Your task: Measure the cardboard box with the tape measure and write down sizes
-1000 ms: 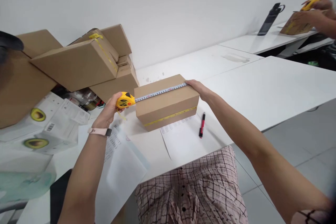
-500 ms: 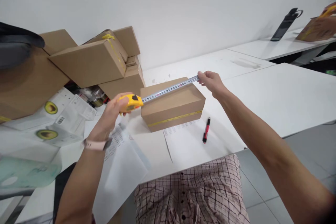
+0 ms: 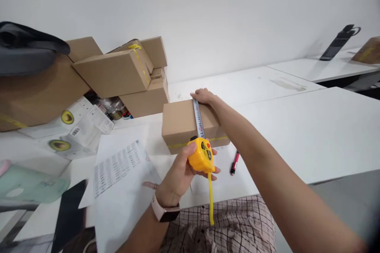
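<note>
As catalogued from where I stand, item one is the left grip (image 3: 181,166), clamped around a yellow tape measure (image 3: 202,156), thumb on its side, with a yellow strap (image 3: 211,199) hanging below the case. Wrist: one watch (image 3: 166,210), pale band, dark face.

Item two: metal blade (image 3: 198,116), drawn out of the case and running across the top of a closed cardboard carton (image 3: 178,116), from its near edge to its far one. Item three: right grip (image 3: 204,95), fingers gathered at the blade's far end, by the carton's far edge; whether they pinch the blade or merely press it, I cannot tell.

The carton sits on the white desk (image 3: 291,126), one yellow strip along its front. Just in front of it, partly behind the right forearm: one red and black pen (image 3: 235,163), on white paper (image 3: 219,174). To the left: one printed sheet (image 3: 118,166), lying flat.

Farther left: two white packs (image 3: 86,128) bearing avocado pictures; one pale green bottle (image 3: 35,184), on its side. Behind: a pile of brown cartons (image 3: 113,77), some with yellow tape, against the wall (image 3: 231,19). Far right: one dark bottle (image 3: 338,43), upright, near a brown box (image 3: 369,52).
</note>
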The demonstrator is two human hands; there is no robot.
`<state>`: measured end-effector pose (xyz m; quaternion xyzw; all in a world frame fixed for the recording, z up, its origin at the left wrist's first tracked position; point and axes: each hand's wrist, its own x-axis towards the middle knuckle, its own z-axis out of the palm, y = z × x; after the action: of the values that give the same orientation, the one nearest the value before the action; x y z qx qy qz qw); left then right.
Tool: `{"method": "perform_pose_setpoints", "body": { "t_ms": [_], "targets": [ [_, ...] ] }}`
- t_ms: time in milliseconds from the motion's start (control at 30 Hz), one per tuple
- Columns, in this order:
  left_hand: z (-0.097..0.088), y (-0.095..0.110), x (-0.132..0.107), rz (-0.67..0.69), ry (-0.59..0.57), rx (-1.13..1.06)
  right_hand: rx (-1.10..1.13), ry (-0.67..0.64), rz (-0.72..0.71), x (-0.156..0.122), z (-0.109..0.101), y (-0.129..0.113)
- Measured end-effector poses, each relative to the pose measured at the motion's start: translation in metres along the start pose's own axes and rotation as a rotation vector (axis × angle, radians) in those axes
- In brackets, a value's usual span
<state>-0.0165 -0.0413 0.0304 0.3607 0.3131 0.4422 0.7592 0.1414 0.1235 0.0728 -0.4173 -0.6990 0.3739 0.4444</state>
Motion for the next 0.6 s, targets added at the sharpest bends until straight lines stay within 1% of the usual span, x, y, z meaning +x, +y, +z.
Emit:
{"method": "perform_pose_setpoints", "body": {
  "t_ms": [67, 100, 133, 200, 300, 433, 500, 533, 600],
  "targets": [
    [0.003, -0.003, 0.001, -0.032, 0.037, 0.001, 0.153, -0.025, 0.088, -0.042, -0.006, -0.001],
    [0.005, -0.007, 0.000, -0.042, 0.041, -0.002, 0.200, -0.034, 0.135, -0.057, -0.009, -0.002],
    [0.007, -0.013, 0.000, -0.046, 0.040, -0.005, 0.245, -0.059, 0.163, -0.067, -0.010, -0.004],
    [0.013, -0.025, 0.000, -0.042, 0.042, -0.009, 0.313, -0.079, 0.191, -0.072, -0.011, -0.009],
    [0.021, -0.030, 0.005, -0.038, 0.060, 0.000, 0.363, -0.080, 0.202, -0.060, -0.007, -0.013],
    [0.023, -0.022, 0.007, -0.058, 0.071, 0.012, 0.357, -0.058, 0.172, -0.042, -0.005, -0.013],
    [0.017, -0.017, -0.002, -0.055, 0.072, 0.043, 0.319, -0.031, 0.136, -0.026, -0.011, -0.013],
    [0.011, -0.014, -0.009, -0.029, 0.081, 0.069, 0.290, -0.005, 0.119, -0.016, -0.017, -0.012],
    [-0.006, -0.008, -0.029, 0.093, 0.135, 0.150, 0.230, 0.090, 0.090, 0.005, -0.035, -0.004]
  ]
}}
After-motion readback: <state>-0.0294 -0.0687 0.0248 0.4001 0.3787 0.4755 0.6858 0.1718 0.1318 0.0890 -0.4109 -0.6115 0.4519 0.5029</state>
